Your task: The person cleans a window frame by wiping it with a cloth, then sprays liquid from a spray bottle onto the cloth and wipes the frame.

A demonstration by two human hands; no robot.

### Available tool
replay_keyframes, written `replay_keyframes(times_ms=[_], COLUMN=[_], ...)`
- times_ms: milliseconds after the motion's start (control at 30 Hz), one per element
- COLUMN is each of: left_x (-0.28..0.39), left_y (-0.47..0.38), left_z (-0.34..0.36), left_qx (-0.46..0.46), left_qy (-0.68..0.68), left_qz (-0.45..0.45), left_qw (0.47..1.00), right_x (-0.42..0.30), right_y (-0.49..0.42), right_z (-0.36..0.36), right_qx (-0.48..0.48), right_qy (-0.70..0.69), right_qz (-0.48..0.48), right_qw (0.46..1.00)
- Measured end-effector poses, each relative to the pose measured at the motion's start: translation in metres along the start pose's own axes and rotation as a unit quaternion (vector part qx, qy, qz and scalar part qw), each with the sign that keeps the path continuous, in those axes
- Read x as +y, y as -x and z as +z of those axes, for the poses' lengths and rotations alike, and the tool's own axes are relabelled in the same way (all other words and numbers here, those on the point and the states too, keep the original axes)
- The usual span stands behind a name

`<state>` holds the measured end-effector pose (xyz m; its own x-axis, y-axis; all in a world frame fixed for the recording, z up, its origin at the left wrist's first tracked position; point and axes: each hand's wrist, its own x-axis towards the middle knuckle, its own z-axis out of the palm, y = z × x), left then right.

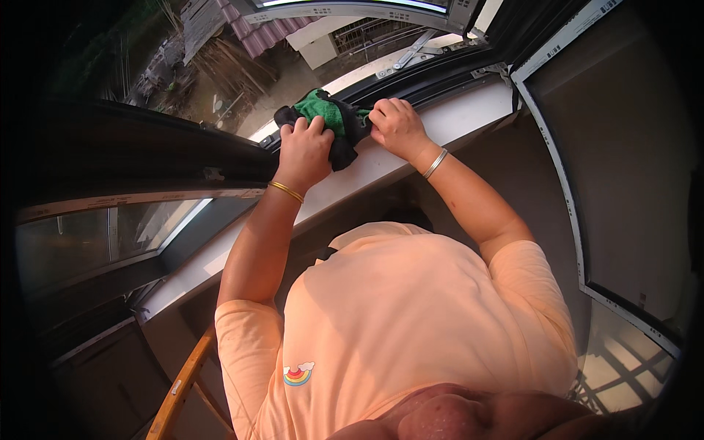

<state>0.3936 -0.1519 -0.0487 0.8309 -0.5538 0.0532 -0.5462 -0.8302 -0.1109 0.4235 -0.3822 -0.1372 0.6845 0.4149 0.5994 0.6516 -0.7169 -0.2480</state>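
Note:
A green and black cloth [324, 111] lies bunched over the dark window frame and the edge of the white sill [385, 159]. My left hand [306, 149], with a gold bangle at the wrist, grips the cloth's near left side with bent fingers. At its right end, my right hand [400, 127] pinches a twisted strip of green fabric against the dark frame track [451, 74]. Silver bangles circle the right wrist. Part of the frame under the cloth is hidden, as are the fingertips of my right hand.
An outward-opened window sash [352, 12] hangs on a metal stay hinge [412, 50]. Inward-opened framed screens flank me, one on the right [632, 165]. Lower left stands a yellow wooden ladder [181, 385]. Outside, far below, lie timber poles [236, 66] and a tiled roof [258, 27].

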Motion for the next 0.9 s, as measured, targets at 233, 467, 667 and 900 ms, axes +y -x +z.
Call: replay_keyframes(times_ms=[233, 467, 667, 900], left_x=[0.051, -0.026, -0.042, -0.045], left_y=[-0.039, -0.026, -0.024, -0.002], left_z=[0.029, -0.024, -0.094, -0.095], left_qx=[0.056, -0.060, -0.129, -0.129], left_qy=[0.065, 0.007, -0.172, -0.191], left_qz=[-0.139, -0.074, 0.033, 0.014], left_qw=[0.987, 0.995, 0.976, 0.973], right_x=[0.029, -0.032, -0.135, -0.136], right_y=[0.017, 0.001, -0.030, -0.049], right_z=[-0.016, 0.024, 0.082, 0.062], right_qx=[0.021, -0.018, -0.199, -0.294], right_qy=[-0.018, -0.183, -0.253, -0.176], right_qz=[0.058, -0.031, -0.075, -0.076], right_qw=[0.998, 0.982, 0.944, 0.936])
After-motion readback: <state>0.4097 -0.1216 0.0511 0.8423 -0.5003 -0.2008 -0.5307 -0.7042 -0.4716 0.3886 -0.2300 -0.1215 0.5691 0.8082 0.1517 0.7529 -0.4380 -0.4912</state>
